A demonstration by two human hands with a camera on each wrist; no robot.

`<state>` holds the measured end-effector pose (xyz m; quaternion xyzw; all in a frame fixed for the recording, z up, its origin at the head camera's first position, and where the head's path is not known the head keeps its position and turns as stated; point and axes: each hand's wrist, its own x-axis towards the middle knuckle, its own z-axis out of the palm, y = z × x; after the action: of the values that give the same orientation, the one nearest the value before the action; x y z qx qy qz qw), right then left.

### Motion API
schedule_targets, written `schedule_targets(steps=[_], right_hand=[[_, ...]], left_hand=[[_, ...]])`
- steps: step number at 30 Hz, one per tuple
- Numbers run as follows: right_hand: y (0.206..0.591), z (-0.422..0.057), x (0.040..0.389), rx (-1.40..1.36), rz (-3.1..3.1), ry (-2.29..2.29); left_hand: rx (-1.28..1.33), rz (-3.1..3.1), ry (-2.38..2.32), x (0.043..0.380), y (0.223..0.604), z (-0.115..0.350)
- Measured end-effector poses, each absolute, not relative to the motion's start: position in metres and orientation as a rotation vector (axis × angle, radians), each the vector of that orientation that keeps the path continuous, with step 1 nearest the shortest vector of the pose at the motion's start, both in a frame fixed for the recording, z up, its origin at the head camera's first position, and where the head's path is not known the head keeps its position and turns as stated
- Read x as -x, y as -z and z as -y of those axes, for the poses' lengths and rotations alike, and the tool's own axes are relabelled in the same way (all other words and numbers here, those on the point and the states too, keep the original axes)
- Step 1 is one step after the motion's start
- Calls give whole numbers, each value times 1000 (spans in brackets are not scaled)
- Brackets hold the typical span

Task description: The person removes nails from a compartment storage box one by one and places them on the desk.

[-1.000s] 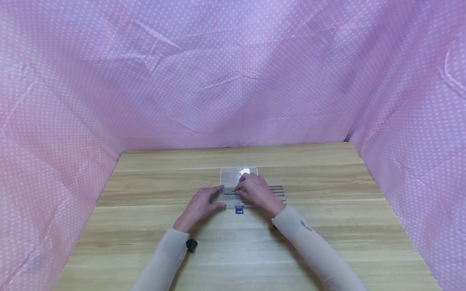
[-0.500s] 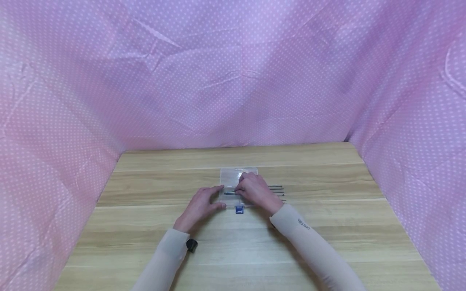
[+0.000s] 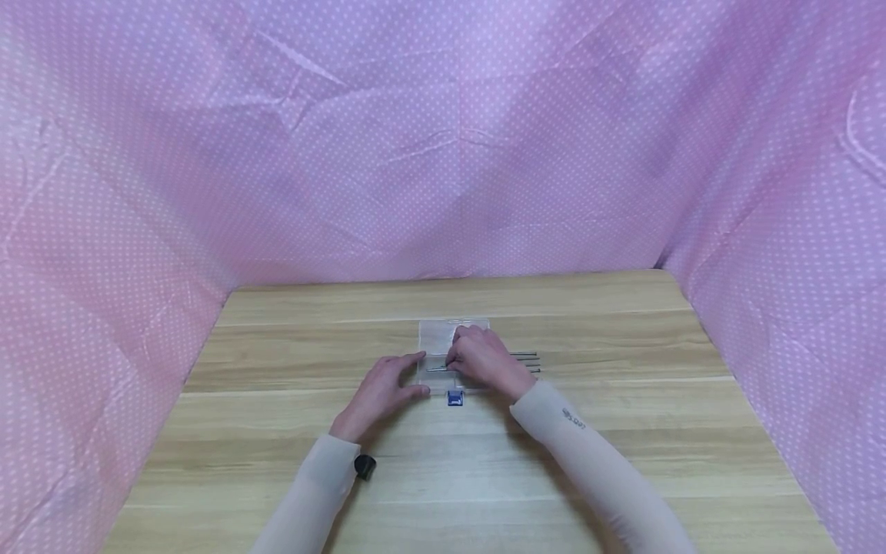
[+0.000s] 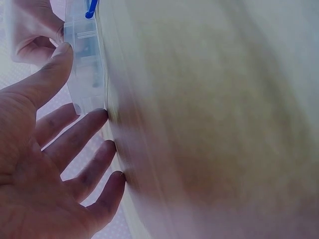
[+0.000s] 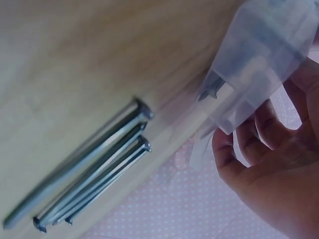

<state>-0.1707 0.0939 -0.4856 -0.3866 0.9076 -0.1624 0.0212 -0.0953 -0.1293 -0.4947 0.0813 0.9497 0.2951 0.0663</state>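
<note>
A clear plastic box (image 3: 438, 383) stands near the table's middle with its lid (image 3: 434, 336) laid back and a blue latch (image 3: 454, 398) at the front. My left hand (image 3: 379, 388) touches the box's left side, thumb at the front corner and extended fingers toward the back. Over the box, my right hand (image 3: 486, 360) has curled fingers and seems to pinch a nail; its fingertips are partly hidden. A nail (image 3: 436, 369) shows inside, just left of those fingertips. In the right wrist view, dark nail points (image 5: 213, 90) show through the clear plastic.
Several long metal nails (image 5: 82, 172) lie side by side on the wooden table (image 3: 588, 462), right of the box. Pink dotted cloth (image 3: 346, 192) hangs behind the table and along both sides. A black wrist device (image 3: 364, 466) sits at the left cuff.
My right hand and forearm have shifted slightly left. Fewer nail shafts show left of its fingertips, and the nearest nail end on its right no longer shows. My left hand stays in place.
</note>
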Motion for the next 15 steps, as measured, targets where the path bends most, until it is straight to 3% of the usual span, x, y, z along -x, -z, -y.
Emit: schedule_targets(steps=[15], right_hand=[[488, -100, 167, 1272, -2793, 394]], left_hand=[[-171, -2868, -904, 85, 497, 120]])
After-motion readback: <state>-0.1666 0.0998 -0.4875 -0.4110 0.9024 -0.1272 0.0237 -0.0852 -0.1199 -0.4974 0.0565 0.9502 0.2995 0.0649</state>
